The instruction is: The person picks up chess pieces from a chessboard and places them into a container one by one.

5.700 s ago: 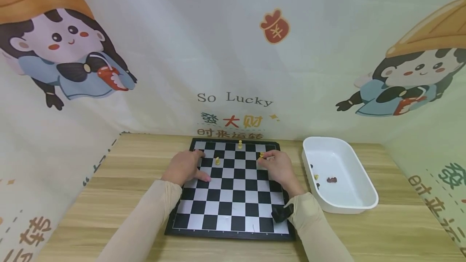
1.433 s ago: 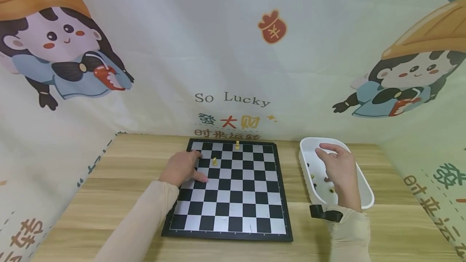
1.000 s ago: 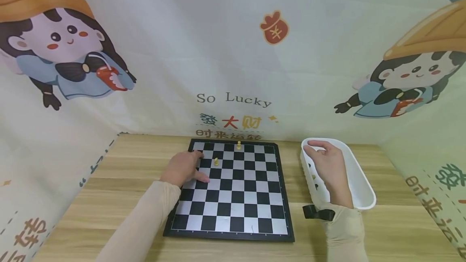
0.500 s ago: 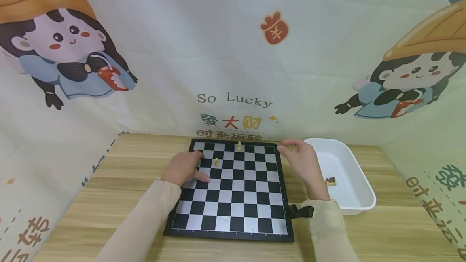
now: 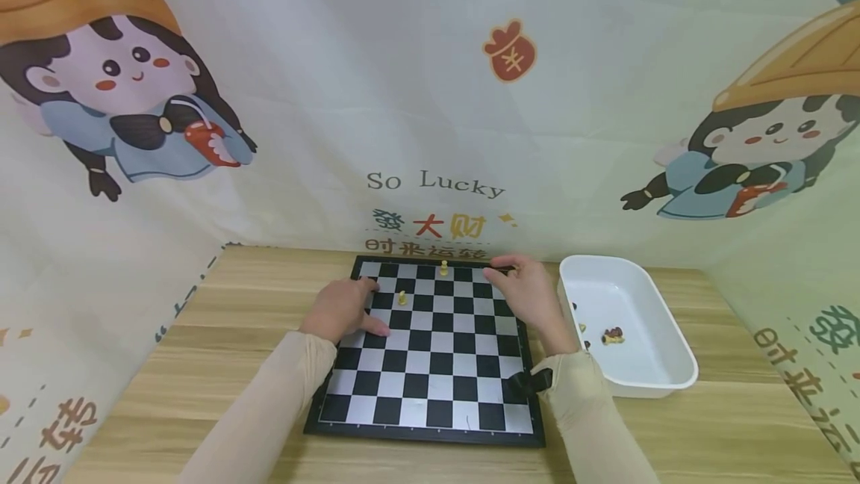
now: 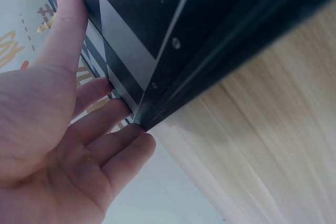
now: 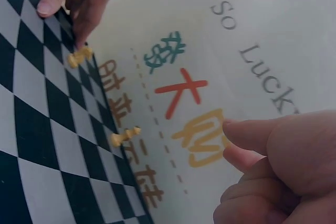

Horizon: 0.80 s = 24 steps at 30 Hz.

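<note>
A black-and-white chessboard point(image 5: 427, 364) lies on the wooden table, with two yellow chess pieces upright near its far side. One yellow chess piece point(image 5: 444, 268) stands on the far row; the other yellow piece point(image 5: 402, 298) is closer to my left hand point(image 5: 338, 310). That hand rests at the board's left edge, thumb extended over the squares and fingers spread along the rim. My right hand point(image 5: 531, 291) hovers at the far right part of the board. Its thumb point(image 7: 252, 132) and the bent fingers below it hold nothing that I can see.
To the right of the board stands a white plastic tray point(image 5: 648, 320). Inside lie dark red and yellow pieces point(image 5: 613, 336) in a small heap, with several others along its left wall. A printed cloth point(image 5: 430, 95) hangs behind the table.
Earlier my right hand pinched a yellow piece on the board's right side; that piece now lies in the tray. The hand has since swung left, back over the board. My left hand stays put.
</note>
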### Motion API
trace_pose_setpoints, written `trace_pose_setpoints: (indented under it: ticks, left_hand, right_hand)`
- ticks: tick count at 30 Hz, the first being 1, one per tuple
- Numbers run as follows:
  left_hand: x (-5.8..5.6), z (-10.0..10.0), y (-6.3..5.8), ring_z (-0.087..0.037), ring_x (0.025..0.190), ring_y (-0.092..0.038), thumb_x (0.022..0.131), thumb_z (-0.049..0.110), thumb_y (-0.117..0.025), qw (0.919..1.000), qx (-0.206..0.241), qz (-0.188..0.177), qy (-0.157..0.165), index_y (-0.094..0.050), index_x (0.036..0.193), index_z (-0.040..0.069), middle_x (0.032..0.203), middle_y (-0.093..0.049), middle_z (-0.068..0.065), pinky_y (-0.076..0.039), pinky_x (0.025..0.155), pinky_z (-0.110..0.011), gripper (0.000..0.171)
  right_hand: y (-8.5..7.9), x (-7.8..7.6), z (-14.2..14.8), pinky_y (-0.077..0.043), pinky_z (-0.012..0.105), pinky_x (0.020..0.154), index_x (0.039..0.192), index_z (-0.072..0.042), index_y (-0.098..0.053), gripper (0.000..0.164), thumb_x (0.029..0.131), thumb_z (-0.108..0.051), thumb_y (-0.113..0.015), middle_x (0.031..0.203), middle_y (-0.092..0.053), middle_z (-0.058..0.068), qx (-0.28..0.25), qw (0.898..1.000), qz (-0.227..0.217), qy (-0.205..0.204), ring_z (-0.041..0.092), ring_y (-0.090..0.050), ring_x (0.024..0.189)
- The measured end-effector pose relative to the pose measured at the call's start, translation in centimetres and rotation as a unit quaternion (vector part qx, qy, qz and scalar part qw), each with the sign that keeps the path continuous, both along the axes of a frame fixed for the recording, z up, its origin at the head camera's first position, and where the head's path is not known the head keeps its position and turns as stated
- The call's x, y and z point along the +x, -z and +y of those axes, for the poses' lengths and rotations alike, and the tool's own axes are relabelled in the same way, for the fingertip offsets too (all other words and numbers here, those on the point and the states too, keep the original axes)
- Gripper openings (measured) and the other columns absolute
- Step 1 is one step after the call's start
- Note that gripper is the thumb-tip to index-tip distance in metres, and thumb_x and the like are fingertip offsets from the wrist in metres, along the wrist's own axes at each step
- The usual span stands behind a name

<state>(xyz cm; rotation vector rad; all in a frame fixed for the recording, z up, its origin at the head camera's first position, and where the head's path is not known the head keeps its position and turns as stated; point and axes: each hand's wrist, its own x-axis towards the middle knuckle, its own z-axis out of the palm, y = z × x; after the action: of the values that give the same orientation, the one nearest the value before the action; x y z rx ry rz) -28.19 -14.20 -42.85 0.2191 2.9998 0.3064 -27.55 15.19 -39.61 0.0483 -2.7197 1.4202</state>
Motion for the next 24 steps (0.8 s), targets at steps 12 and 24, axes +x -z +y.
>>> trace_pose_setpoints:
  ticks: [12, 24]
  left_hand:
    - [0.0, 0.1, -0.3, -0.034, 0.118, -0.066, 0.064, 0.052, -0.091, 0.9999, 0.001, -0.007, -0.008, -0.059, 0.141, 0.006, 0.135, -0.067, -0.02, -0.052, 0.108, -0.05, 0.096]
    - [0.0, 0.0, 0.0, -0.035, 0.122, -0.065, 0.064, 0.053, -0.09, 0.9999, 0.005, -0.006, -0.01, -0.058, 0.143, 0.007, 0.137, -0.066, -0.019, -0.051, 0.109, -0.05, 0.097]
  right_hand:
    - [2.2, -2.0, -1.9, -0.033, 0.026, 0.046, 0.124, 0.0, -0.069, 0.039, 0.095, -0.027, -0.072, 0.05, -0.036, -0.009, -0.049, 0.999, -0.005, -0.006, 0.011, -0.035, 0.046]
    - [3.6, -3.3, -3.3, -0.046, 0.025, 0.063, 0.122, -0.006, -0.069, 0.036, 0.096, -0.031, -0.071, 0.105, -0.074, 0.015, -0.032, 0.999, -0.032, 0.005, 0.018, -0.061, 0.08]
